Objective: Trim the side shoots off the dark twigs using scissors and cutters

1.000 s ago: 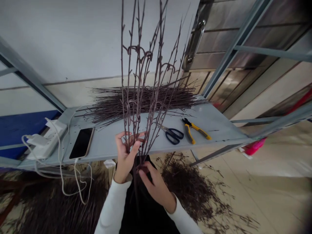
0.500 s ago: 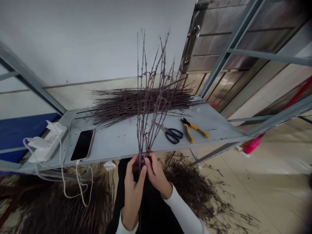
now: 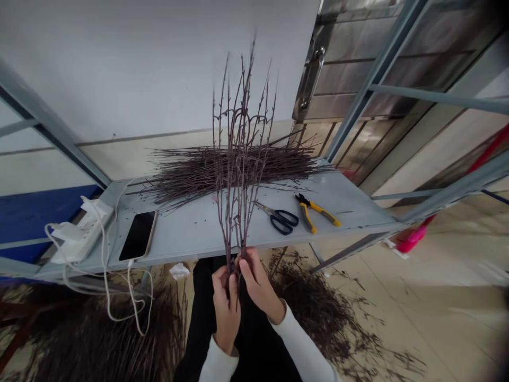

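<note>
Thin brown twigs (image 3: 240, 175) stand upright in front of me, fanned out at the top and gathered at their lower ends. My left hand (image 3: 227, 302) is closed around the base of the left-hand stems. Beside it, my right hand (image 3: 257, 281) grips the right-hand stems, its thumb pressed along them. Between the hands a few stems cross, and their exact hold is hidden by the fingers. Behind the upright twigs, a thick pile of similar twigs (image 3: 186, 172) lies across the grey table (image 3: 191, 228).
Scissors (image 3: 282, 220) and yellow-handled cutting pliers (image 3: 314, 211) lie to the right. A phone (image 3: 137, 236) and a white power strip (image 3: 85, 233) with cables occupy the left end. Cut twigs (image 3: 318, 313) are heaped on the floor, with more twigs (image 3: 111, 339) lower left.
The twig tops have swung left and separated into two groups. My left hand has turned and slid slightly down and right; my right hand has shifted a little right.
</note>
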Action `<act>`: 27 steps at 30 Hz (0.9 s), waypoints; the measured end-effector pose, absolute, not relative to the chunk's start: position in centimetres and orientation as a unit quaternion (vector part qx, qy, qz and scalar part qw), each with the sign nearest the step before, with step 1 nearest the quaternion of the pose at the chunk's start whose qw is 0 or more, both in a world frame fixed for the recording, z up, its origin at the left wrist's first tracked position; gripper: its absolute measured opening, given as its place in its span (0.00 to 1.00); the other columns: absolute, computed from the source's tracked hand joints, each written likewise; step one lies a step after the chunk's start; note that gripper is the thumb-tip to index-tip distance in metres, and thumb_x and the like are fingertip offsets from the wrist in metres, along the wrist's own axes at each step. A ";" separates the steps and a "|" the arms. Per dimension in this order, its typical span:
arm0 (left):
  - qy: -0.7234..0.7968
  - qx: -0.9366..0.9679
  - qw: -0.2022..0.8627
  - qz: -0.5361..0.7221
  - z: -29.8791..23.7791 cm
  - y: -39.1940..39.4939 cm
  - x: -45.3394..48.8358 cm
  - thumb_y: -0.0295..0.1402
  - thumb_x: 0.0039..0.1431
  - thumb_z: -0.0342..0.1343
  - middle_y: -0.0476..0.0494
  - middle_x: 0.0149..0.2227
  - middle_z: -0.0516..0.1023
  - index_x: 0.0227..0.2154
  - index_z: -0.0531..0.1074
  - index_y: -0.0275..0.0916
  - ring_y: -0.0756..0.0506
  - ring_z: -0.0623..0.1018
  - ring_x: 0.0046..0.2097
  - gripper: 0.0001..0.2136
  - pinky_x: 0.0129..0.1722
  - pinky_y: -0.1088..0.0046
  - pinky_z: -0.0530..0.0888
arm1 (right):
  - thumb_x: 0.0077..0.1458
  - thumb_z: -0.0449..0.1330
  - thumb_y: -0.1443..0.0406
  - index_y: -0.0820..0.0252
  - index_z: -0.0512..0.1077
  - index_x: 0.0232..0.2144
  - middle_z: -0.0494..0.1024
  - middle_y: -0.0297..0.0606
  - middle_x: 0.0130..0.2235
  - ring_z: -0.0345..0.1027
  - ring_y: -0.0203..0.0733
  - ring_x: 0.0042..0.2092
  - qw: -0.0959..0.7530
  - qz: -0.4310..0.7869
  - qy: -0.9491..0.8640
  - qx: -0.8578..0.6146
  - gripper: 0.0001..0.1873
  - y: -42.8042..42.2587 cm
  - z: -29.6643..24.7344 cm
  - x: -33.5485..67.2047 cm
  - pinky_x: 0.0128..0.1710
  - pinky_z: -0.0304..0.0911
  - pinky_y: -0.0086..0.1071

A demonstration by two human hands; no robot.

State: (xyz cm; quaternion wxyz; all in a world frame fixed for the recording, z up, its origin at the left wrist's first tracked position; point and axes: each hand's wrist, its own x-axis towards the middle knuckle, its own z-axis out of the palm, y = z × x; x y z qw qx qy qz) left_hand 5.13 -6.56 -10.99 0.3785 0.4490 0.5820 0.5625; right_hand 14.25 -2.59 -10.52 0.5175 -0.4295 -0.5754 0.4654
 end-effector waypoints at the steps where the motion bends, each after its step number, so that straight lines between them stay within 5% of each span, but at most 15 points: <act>1: 0.574 0.445 0.386 0.569 -11.1 -6.5 5.1 0.43 0.62 0.49 0.38 0.41 0.78 0.43 0.64 0.40 0.42 0.78 0.44 0.13 0.43 0.65 0.74 | 0.64 0.44 0.55 0.56 0.60 0.43 0.71 0.38 0.39 0.67 0.37 0.42 0.524 0.485 -0.560 -0.421 0.13 -2.9 -10.6 14.2 0.48 0.64 0.32; 5: 0.538 0.447 0.411 0.584 -11.2 -6.3 4.5 0.43 0.60 0.52 0.42 0.37 0.79 0.41 0.65 0.40 0.43 0.79 0.39 0.13 0.40 0.67 0.75 | 0.62 0.47 0.51 0.54 0.57 0.52 0.71 0.41 0.47 0.65 0.40 0.52 0.529 0.548 -0.510 -0.399 0.20 -4.4 -11.2 14.1 0.54 0.61 0.35; 8: 0.531 0.431 0.419 0.597 -11.1 -6.4 4.5 0.47 0.59 0.51 0.43 0.35 0.78 0.40 0.67 0.40 0.44 0.79 0.37 0.15 0.36 0.70 0.75 | 0.61 0.51 0.52 0.52 0.57 0.53 0.72 0.40 0.44 0.68 0.41 0.48 0.530 0.575 -0.481 -0.397 0.22 -5.4 -11.6 14.1 0.51 0.65 0.36; 11: 0.541 0.409 0.438 0.590 -11.3 -6.5 4.5 0.49 0.59 0.50 0.49 0.29 0.75 0.38 0.67 0.41 0.48 0.75 0.26 0.16 0.24 0.74 0.71 | 0.59 0.53 0.51 0.50 0.55 0.53 0.70 0.33 0.33 0.68 0.34 0.27 0.521 0.622 -0.435 -0.390 0.23 -5.9 -11.9 14.2 0.27 0.69 0.29; 14: 0.557 0.409 0.446 0.568 -11.8 -6.4 4.5 0.48 0.59 0.50 0.54 0.22 0.68 0.38 0.66 0.41 0.51 0.69 0.21 0.15 0.20 0.77 0.66 | 0.59 0.51 0.49 0.49 0.53 0.53 0.60 0.24 0.24 0.50 0.29 0.16 0.500 0.654 -0.405 -0.398 0.24 -5.8 -12.1 14.4 0.13 0.52 0.23; 18: 0.587 0.436 0.433 0.528 -12.1 -6.0 4.0 0.47 0.60 0.49 0.57 0.17 0.62 0.39 0.67 0.40 0.51 0.64 0.19 0.16 0.19 0.77 0.62 | 0.57 0.52 0.48 0.50 0.53 0.54 0.56 0.23 0.22 0.46 0.30 0.17 0.490 0.653 -0.415 -0.401 0.27 -5.5 -12.0 14.8 0.14 0.51 0.25; 24: 0.620 0.488 0.374 0.487 -11.5 -5.6 3.9 0.47 0.61 0.47 0.54 0.18 0.66 0.41 0.70 0.37 0.49 0.67 0.19 0.18 0.21 0.74 0.65 | 0.60 0.52 0.51 0.51 0.53 0.55 0.70 0.30 0.29 0.54 0.28 0.19 0.482 0.633 -0.456 -0.398 0.25 -5.2 -12.3 15.2 0.17 0.54 0.24; 27: 0.633 0.509 0.334 0.479 -11.2 -5.6 3.4 0.46 0.60 0.47 0.52 0.18 0.68 0.40 0.72 0.37 0.48 0.69 0.19 0.18 0.20 0.74 0.65 | 0.61 0.51 0.53 0.54 0.57 0.57 0.75 0.36 0.32 0.66 0.34 0.23 0.474 0.567 -0.513 -0.437 0.25 -4.8 -12.6 16.3 0.22 0.64 0.28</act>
